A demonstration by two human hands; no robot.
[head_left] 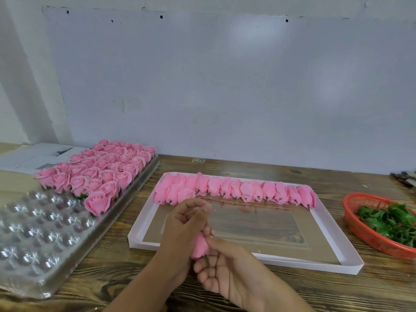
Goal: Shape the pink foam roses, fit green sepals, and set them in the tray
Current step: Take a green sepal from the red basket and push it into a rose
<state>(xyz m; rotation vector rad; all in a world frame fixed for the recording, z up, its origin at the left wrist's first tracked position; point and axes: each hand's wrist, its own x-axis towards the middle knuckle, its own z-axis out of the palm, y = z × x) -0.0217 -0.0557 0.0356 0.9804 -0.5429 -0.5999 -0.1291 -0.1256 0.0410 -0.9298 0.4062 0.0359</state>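
Pink foam is being worked between both hands: a closed bud sits low in the middle, above the near edge of the white box lid. The left hand curls its fingers over the top of the bud, and the right hand pinches it from the side with thumb and fingers, the short dark stem lying across the right fingers. This looks like the shaping step, with the petals not yet opened. Next it would likely need the outer petals eased outward without tearing the foam, then a green sepal from the orange basket at the right pushed onto the stem.

The bud is smooth, tight and tapered, unlike the finished roses with spread petals and green bases that fill the far part of the clear plastic tray on the left. 1 row of unshaped buds lies along the far side of the box lid. The near cups of the tray hold nothing.
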